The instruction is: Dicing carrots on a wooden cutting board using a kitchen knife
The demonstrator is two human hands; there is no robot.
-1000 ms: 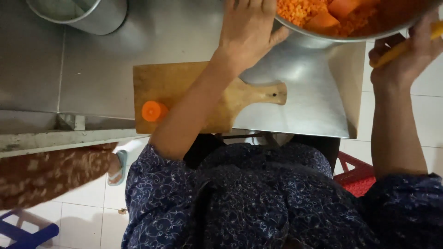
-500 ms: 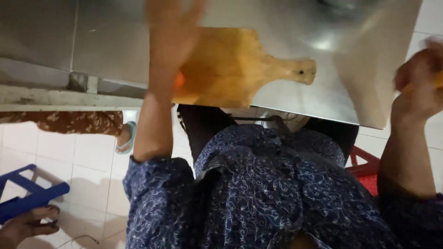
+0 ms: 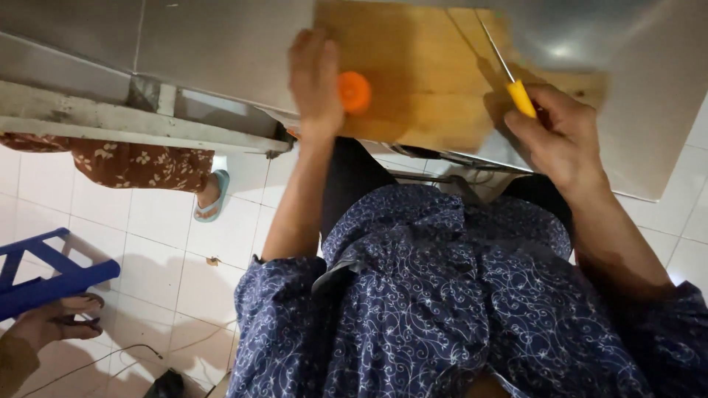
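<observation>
A: Where is the left hand [image 3: 313,81]?

B: Flat over the near left corner of the board [image 3: 420,81], fingers spread and open. It is motion-blurred, so the fingertips are hard to separate.

A: And the carrot [image 3: 355,92]?

B: A round orange piece, just to the right of that hand, at the thumb side. It looks to be touching the thumb, but the blur keeps me from saying whether the hand grips it. Only its cut face shows; how long it is I cannot tell.

A: The right hand [image 3: 560,136]?

B: Closed around the yellow handle of a knife [image 3: 509,74]. Most of the handle is buried in the fist; only a short stub comes out. The thin blade runs up and away from the hand, and its tip is cut off by the top edge.

A: What about the board?

B: Wooden, lying on a steel counter [image 3: 221,44]. Its far edge is out of frame, and the right hand covers part of its right end, where the handle sits in shadow.

A: Anything below the hands?

B: The person's blue patterned shirt [image 3: 413,309] fills the lower view. Left of the left arm, on the tiled floor [image 3: 155,250], there is another person's foot in a light sandal [image 3: 210,199], mostly hidden by a brown floral cloth [image 3: 125,166]. A blue stool [image 3: 44,276] is cut off at the left edge, with a foot [image 3: 55,317] beneath it.
</observation>
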